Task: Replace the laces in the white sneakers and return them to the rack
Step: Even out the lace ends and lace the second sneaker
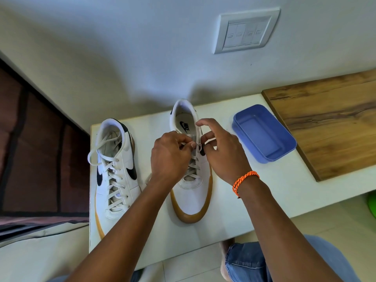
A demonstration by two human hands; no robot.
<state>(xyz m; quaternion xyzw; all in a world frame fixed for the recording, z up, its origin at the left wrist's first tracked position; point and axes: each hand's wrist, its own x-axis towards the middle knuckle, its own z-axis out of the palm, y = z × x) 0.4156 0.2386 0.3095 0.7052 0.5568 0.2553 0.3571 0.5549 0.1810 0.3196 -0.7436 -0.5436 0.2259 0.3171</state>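
Head-worn view, steeply down, close over the white table (154,237)

Wall: pale grey-white wall (126,47), softly shadowed above the counter.
Switch plate: white switch panel (246,31) set in the wall, upper right.
Counter: white counter (254,192); a wood-grain board (329,123) covers its right end.
Floor: light floor tiles (191,269).

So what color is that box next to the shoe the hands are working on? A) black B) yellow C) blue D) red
C: the open plastic box on the white table, beside the sneaker whose lace the left hand and right hand pinch, is blue.
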